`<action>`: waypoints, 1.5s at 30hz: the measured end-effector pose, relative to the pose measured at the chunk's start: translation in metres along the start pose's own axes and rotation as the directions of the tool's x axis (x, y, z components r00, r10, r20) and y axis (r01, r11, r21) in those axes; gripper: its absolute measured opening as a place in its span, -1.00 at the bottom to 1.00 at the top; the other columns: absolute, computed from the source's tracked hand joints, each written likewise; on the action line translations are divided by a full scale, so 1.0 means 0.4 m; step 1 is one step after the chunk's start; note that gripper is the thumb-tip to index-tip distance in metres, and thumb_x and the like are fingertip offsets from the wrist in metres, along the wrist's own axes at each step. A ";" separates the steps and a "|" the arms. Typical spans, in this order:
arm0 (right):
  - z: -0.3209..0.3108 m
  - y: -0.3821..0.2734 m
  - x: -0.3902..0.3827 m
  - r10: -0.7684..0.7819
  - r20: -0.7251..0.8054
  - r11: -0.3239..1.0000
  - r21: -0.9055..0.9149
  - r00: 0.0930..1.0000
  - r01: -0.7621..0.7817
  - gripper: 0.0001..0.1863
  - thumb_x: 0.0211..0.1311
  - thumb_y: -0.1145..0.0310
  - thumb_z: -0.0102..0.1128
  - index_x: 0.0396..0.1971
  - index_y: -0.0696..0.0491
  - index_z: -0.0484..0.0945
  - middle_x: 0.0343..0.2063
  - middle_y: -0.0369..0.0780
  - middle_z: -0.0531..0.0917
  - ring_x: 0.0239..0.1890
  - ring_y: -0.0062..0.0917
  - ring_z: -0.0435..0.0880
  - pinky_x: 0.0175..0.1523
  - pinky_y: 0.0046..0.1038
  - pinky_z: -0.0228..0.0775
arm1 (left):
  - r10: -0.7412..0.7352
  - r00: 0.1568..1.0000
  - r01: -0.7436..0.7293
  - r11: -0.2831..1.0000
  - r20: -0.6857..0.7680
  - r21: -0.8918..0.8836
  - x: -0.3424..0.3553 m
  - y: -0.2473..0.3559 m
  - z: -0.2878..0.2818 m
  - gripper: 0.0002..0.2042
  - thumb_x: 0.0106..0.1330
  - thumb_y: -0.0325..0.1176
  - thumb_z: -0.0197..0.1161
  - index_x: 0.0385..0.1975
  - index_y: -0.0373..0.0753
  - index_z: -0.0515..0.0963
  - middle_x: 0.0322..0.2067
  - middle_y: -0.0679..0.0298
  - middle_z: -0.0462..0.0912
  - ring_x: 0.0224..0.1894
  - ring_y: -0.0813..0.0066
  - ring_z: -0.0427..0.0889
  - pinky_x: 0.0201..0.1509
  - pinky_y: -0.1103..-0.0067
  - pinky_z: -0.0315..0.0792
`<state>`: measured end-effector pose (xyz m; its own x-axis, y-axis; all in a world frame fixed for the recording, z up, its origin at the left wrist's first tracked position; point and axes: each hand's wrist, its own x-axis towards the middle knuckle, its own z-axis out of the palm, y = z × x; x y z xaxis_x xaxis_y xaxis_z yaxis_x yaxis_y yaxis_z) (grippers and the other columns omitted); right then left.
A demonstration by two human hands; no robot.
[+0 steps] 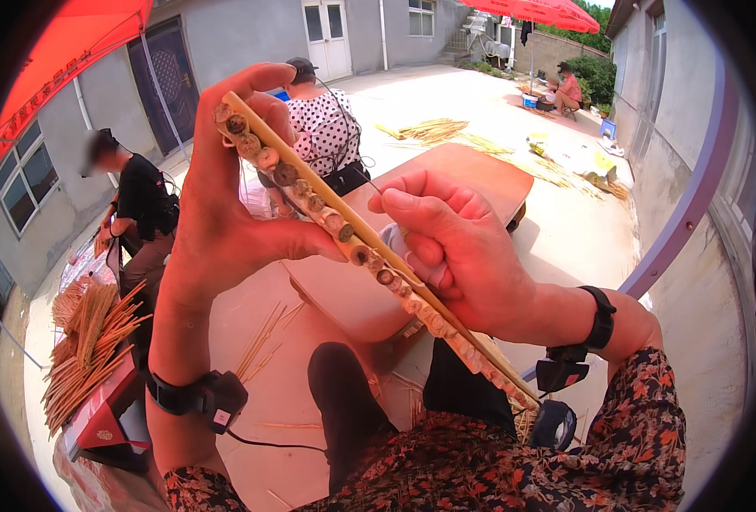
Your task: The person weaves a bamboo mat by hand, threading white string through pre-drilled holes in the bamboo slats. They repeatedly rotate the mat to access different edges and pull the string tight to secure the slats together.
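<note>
A panel of plant stalks (341, 229) is tilted up in front of me, seen edge-on. Round cut stalk ends form a row beside one long yellow stalk, and the panel slopes down to the right toward my lap. My left hand (224, 196) clasps its upper end, thumb on the near side and fingers curled over the top. On the far side of the panel, my right hand (459, 243) is closed, thumb and forefinger pinching a thin dark needle (375, 185). Something pale is wrapped about its lower fingers, partly hidden by the panel.
A low tan table (455, 175) stands ahead. Stalk bundles (92, 333) lie on a red box (109, 410) to the left. Loose stalks (258, 341) lie near my knees, others (433, 130) farther out. Two people sit close by, another far right. A purple-grey pole (685, 209) curves along the right.
</note>
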<state>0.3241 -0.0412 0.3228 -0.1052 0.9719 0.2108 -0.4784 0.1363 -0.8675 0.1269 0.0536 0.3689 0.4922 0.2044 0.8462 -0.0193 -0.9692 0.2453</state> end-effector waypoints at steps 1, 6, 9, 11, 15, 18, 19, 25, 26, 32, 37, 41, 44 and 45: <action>0.001 -0.002 -0.008 0.000 0.006 1.000 0.009 1.000 0.000 -0.84 0.43 0.28 0.10 -0.20 0.05 0.55 -0.77 -0.46 0.32 -0.82 -0.84 0.18 -0.72 -0.73 0.00 | -0.014 1.000 0.014 1.000 -0.008 -0.004 0.000 0.012 0.002 0.14 -0.51 -0.23 0.76 0.26 -0.23 0.24 -0.28 0.41 0.37 -0.21 0.63 0.42 -0.10 0.66 0.39; -0.001 0.000 -0.016 -0.021 0.022 0.995 0.093 1.000 0.019 -0.84 0.43 0.30 0.10 -0.22 0.06 0.57 -0.78 -0.46 0.33 -0.82 -0.84 0.18 -0.71 -0.73 0.01 | -0.026 1.000 0.026 1.000 -0.009 -0.014 0.004 0.027 0.004 0.13 -0.50 -0.20 0.76 0.24 -0.23 0.24 -0.34 0.43 0.37 -0.27 0.66 0.40 -0.18 0.69 0.34; -0.001 -0.005 -0.022 -0.029 0.028 0.990 0.139 0.999 0.025 -0.83 0.43 0.30 0.10 -0.22 0.07 0.57 -0.78 -0.45 0.33 -0.81 -0.84 0.19 -0.70 -0.73 0.02 | -0.027 0.999 0.027 0.999 -0.020 -0.022 0.010 0.034 0.004 0.13 -0.50 -0.17 0.76 0.23 -0.23 0.25 -0.36 0.43 0.37 -0.27 0.67 0.39 -0.17 0.68 0.33; 0.000 -0.012 -0.029 -0.028 0.031 0.988 0.156 0.999 0.023 -0.83 0.43 0.30 0.10 -0.22 0.08 0.58 -0.78 -0.45 0.33 -0.81 -0.84 0.19 -0.69 -0.74 0.02 | -0.027 0.999 0.026 0.999 -0.026 -0.034 0.015 0.045 0.005 0.12 -0.50 -0.16 0.76 0.23 -0.23 0.25 -0.37 0.43 0.37 -0.27 0.67 0.39 -0.16 0.68 0.33; 0.004 -0.009 -0.034 -0.037 0.071 0.985 0.173 0.997 0.024 -0.83 0.43 0.30 0.11 -0.22 0.08 0.57 -0.78 -0.45 0.33 -0.81 -0.84 0.18 -0.69 -0.73 0.03 | 0.013 1.000 -0.013 1.000 0.002 0.005 0.017 0.060 -0.013 0.10 -0.48 -0.22 0.75 0.23 -0.23 0.25 -0.33 0.41 0.39 -0.26 0.66 0.40 -0.15 0.67 0.34; 0.024 -0.020 -0.055 -0.011 0.092 0.984 0.178 0.996 -0.006 -0.83 0.43 0.29 0.11 -0.22 0.08 0.56 -0.78 -0.45 0.33 -0.81 -0.83 0.17 -0.69 -0.73 0.03 | 0.034 0.999 -0.034 0.999 0.012 0.036 0.021 0.088 -0.025 0.06 -0.46 -0.31 0.73 0.22 -0.24 0.27 -0.29 0.37 0.41 -0.24 0.65 0.41 -0.16 0.68 0.36; 0.030 -0.022 -0.064 -0.010 0.104 0.983 0.181 0.995 -0.009 -0.83 0.43 0.29 0.11 -0.22 0.08 0.56 -0.78 -0.45 0.33 -0.81 -0.83 0.16 -0.69 -0.73 0.03 | 0.000 1.000 0.000 1.000 -0.027 0.013 0.023 0.113 -0.025 0.04 -0.46 -0.34 0.71 0.21 -0.25 0.28 -0.28 0.36 0.42 -0.24 0.65 0.41 -0.17 0.68 0.37; 0.098 -0.090 -0.151 -0.076 0.261 0.964 0.267 0.962 0.004 -0.82 0.45 0.30 0.06 -0.18 0.10 0.53 -0.78 -0.45 0.33 -0.83 -0.83 0.13 -0.70 -0.73 0.02 | 0.040 0.999 -0.039 0.984 -0.003 0.173 0.076 0.308 -0.069 -0.24 0.07 0.04 0.39 0.20 -0.29 0.30 -0.24 0.31 0.43 -0.14 0.52 0.42 0.15 0.44 0.31; 0.104 -0.098 -0.166 -0.107 0.292 0.959 0.281 0.951 0.021 -0.81 0.45 0.30 0.05 -0.17 0.10 0.53 -0.78 -0.45 0.33 -0.83 -0.83 0.12 -0.71 -0.74 0.02 | 0.035 0.999 -0.034 0.976 0.000 0.214 0.087 0.341 -0.072 -0.25 0.13 0.10 0.36 0.20 -0.30 0.31 -0.24 0.31 0.43 -0.13 0.52 0.42 0.19 0.43 0.30; 0.127 -0.072 -0.259 -0.035 0.430 0.919 0.368 0.902 -0.140 -0.81 0.46 0.28 0.05 -0.11 0.06 0.50 -0.76 -0.49 0.30 -0.82 -0.89 0.13 -0.75 -0.76 -0.07 | -0.295 0.951 0.243 0.896 0.090 0.371 0.084 0.537 -0.069 0.09 -0.52 -0.19 0.71 0.21 -0.32 0.31 -0.25 0.42 0.41 -0.14 0.63 0.39 0.03 0.65 0.28; 0.097 0.051 -0.246 0.058 0.420 0.923 0.323 0.906 -0.209 -0.83 0.44 0.26 0.07 -0.12 0.01 0.50 -0.73 -0.51 0.32 -0.79 -0.92 0.13 -0.72 -0.80 -0.07 | -0.441 0.897 0.411 0.807 -0.032 0.424 -0.013 0.521 0.000 0.15 -0.76 -0.36 0.73 0.16 -0.28 0.33 -0.17 0.40 0.41 -0.09 0.62 0.39 0.02 0.68 0.30; 0.046 0.176 -0.213 0.083 0.378 0.936 0.289 0.922 -0.202 -0.85 0.43 0.29 0.10 -0.16 0.03 0.52 -0.69 -0.49 0.38 -0.76 -0.91 0.20 -0.68 -0.79 0.02 | -0.437 0.897 0.435 0.837 -0.073 0.331 -0.150 0.398 0.011 0.03 -0.66 -0.35 0.71 0.08 -0.26 0.33 -0.13 0.32 0.41 -0.07 0.57 0.41 0.01 0.56 0.41; 0.030 0.244 -0.198 0.069 0.416 0.936 0.287 0.907 -0.203 -0.89 0.40 0.39 0.13 -0.18 0.08 0.56 -0.60 -0.43 0.48 -0.72 -0.89 0.27 -0.63 -0.77 0.10 | -0.377 0.926 0.367 0.875 -0.032 0.317 -0.262 0.308 -0.051 0.02 -0.57 -0.28 0.75 0.09 -0.26 0.31 -0.14 0.32 0.42 -0.14 0.59 0.42 -0.01 0.63 0.39; 0.024 0.274 -0.196 0.070 0.446 0.933 0.286 0.892 -0.217 -0.90 0.38 0.43 0.15 -0.19 0.10 0.57 -0.57 -0.40 0.52 -0.70 -0.88 0.30 -0.61 -0.77 0.13 | -0.369 0.928 0.365 0.880 -0.044 0.304 -0.301 0.290 -0.069 0.01 -0.52 -0.24 0.76 0.09 -0.26 0.31 -0.15 0.31 0.43 -0.15 0.58 0.42 0.00 0.63 0.39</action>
<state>0.2715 -0.1044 0.2154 -0.5162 0.7913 0.3279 -0.6734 -0.1383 -0.7262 0.0413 -0.0795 0.3086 0.4254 0.5538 0.7158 0.4269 -0.8202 0.3808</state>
